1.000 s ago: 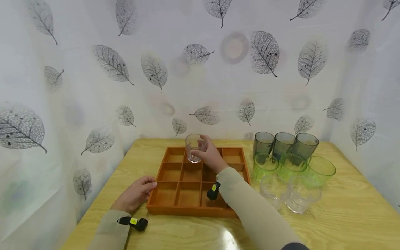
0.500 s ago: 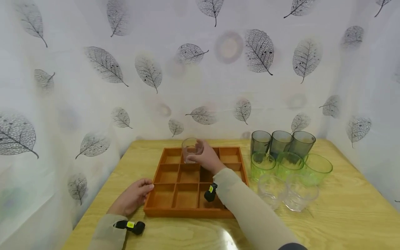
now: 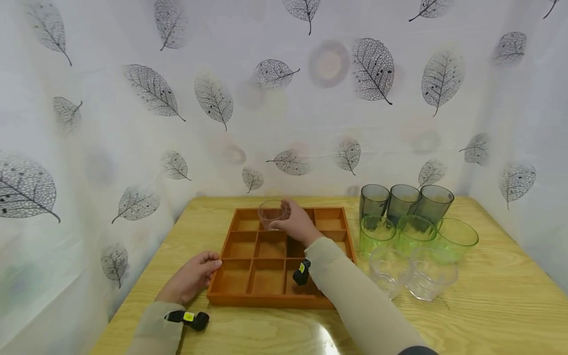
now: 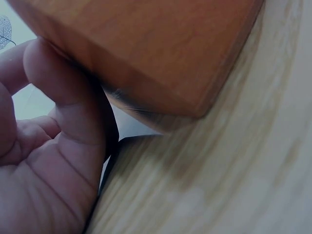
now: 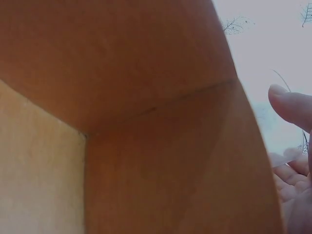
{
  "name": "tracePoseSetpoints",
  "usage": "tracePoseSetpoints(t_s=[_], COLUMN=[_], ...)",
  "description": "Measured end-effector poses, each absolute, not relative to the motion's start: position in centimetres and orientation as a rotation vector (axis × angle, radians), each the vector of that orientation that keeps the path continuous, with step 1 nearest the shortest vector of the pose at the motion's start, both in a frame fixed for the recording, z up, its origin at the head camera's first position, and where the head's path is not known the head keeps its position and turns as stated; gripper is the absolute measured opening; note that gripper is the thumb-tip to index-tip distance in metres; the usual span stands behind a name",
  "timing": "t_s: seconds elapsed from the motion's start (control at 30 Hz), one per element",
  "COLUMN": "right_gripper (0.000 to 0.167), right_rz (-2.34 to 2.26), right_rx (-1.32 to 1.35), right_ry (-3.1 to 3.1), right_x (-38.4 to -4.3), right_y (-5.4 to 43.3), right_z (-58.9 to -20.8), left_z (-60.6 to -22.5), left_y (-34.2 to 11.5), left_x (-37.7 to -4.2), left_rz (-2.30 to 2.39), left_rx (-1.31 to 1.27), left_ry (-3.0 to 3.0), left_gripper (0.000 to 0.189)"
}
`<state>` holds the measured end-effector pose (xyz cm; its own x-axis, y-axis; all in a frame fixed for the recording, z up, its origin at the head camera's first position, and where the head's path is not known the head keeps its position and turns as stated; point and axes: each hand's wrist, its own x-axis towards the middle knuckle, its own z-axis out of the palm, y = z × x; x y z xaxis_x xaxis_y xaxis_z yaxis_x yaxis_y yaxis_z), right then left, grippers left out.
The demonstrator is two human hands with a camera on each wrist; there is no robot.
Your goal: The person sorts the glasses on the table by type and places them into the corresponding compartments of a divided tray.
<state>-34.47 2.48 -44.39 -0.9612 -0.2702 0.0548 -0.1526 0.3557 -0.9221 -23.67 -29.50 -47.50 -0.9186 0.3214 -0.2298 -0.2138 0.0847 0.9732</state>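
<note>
My right hand grips a clear glass between thumb and fingers, upright at the back row's second compartment from the left. Its lower part is sunk behind the divider of the brown wooden compartment tray. In the right wrist view, the tray's inner walls fill most of the picture; the fingers show at the right edge. At the tray's left side my left hand holds the rim, thumb tip at the edge. The left wrist view shows that hand against the tray's corner.
Right of the tray stand grey tumblers, green glasses in front of them, and two clear glasses nearest. All rest on the wooden table. A leaf-printed curtain hangs behind and at both sides.
My right hand has lowered the clear glass from above the tray into the back-row compartment. The left hand stays at the tray's left side.
</note>
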Motion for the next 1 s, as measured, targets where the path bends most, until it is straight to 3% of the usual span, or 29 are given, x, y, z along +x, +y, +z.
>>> tracePoseSetpoints(t_s=[0.5,1.0], right_gripper=[0.086,0.097], right_rz=[-1.704,-1.945], right_rx=[-0.372,-0.546], right_ry=[2.513,2.452], right_x=[-33.9,-30.0], right_y=[3.0,5.8], right_z=[-43.7,-37.5], left_z=[-47.5,-47.6], left_y=[-29.5,-29.5], left_x=[-23.7,-23.8], left_rz=[1.878,1.886], left_rx=[0.108,0.097], left_ry=[2.009,2.011], left_gripper=[0.021,0.018])
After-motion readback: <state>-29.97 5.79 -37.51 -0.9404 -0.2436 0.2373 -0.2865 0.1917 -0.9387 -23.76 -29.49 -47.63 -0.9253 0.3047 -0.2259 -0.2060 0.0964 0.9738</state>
